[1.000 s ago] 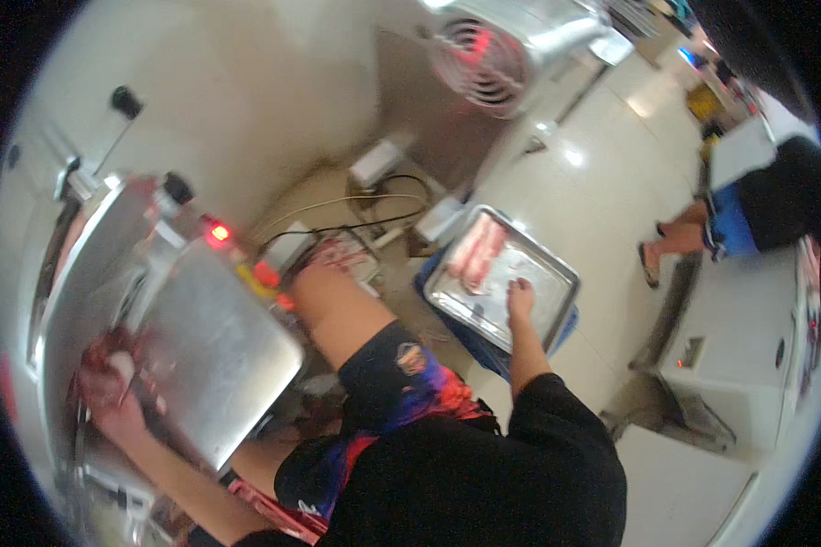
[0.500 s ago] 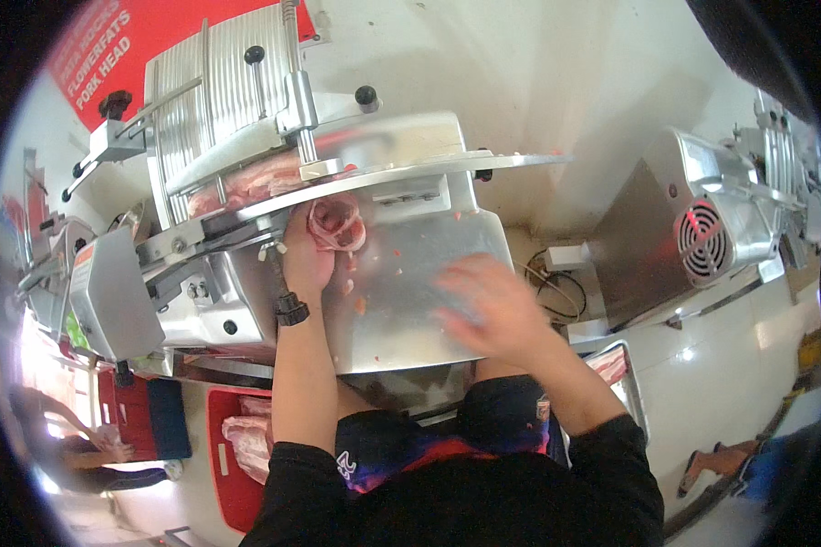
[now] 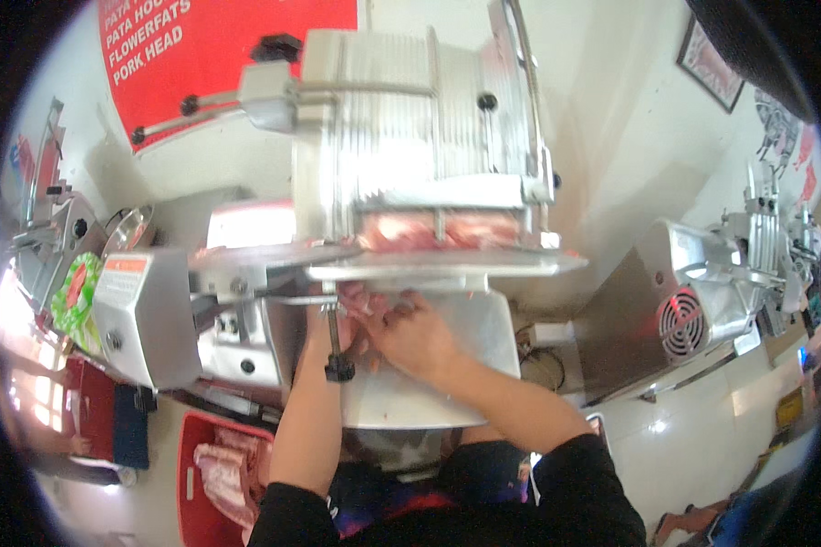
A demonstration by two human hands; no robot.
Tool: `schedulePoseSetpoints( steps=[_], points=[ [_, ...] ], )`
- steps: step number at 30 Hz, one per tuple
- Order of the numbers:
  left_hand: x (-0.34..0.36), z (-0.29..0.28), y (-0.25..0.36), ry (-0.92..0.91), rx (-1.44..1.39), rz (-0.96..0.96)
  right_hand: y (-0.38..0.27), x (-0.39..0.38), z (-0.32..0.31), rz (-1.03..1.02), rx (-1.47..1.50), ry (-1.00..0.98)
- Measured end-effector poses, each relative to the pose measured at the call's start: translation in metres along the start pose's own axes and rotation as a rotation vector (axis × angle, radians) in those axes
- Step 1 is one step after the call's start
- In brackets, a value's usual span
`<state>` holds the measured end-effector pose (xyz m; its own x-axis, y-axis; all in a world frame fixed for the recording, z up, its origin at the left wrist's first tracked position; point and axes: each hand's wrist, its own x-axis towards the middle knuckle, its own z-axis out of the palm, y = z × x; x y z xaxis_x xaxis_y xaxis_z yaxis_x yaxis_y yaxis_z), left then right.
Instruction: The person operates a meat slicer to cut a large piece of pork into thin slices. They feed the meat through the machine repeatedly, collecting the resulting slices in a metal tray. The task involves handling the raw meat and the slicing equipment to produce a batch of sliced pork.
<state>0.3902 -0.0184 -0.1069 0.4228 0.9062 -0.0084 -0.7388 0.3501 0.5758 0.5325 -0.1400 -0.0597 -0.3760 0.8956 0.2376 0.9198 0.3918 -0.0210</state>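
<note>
My left hand (image 3: 327, 326) is closed on a pink meat slice (image 3: 354, 297), just under the blade edge of a metal meat slicer. A threaded rod with a black knob (image 3: 339, 368) hides part of that hand. From the right, my right hand (image 3: 410, 335) reaches in with its fingers curled against the same slice; the fingertips are partly blurred. Above my hands, the slicer's ribbed carriage (image 3: 383, 118) carries a block of raw meat (image 3: 440, 230). Both hands are over the slicer's flat metal tray (image 3: 465, 387), which has small meat scraps on it.
A red crate (image 3: 186, 469) of meat pieces (image 3: 223, 474) stands on the floor at lower left. The motor housing (image 3: 146, 314) juts out left of my left arm. Another slicer (image 3: 702, 296) stands to the right. Parts of another person (image 3: 55, 442) show at far left.
The carriage with the meat block now sits further right across the blade, though the whole view has also shifted. My right hand has moved left from above the tray to meet my left hand.
</note>
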Motion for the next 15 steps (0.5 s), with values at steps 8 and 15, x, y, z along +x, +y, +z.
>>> schedulePoseSetpoints(
  steps=[8,15],
  points=[
    [-0.007,-0.021,-0.005,0.242,0.220,0.019,0.004,0.026,0.006,0.120,0.213,0.396],
    [-0.005,-0.030,-0.006,0.173,0.212,0.070,0.001,0.037,0.020,0.150,0.227,0.309]
  ],
)
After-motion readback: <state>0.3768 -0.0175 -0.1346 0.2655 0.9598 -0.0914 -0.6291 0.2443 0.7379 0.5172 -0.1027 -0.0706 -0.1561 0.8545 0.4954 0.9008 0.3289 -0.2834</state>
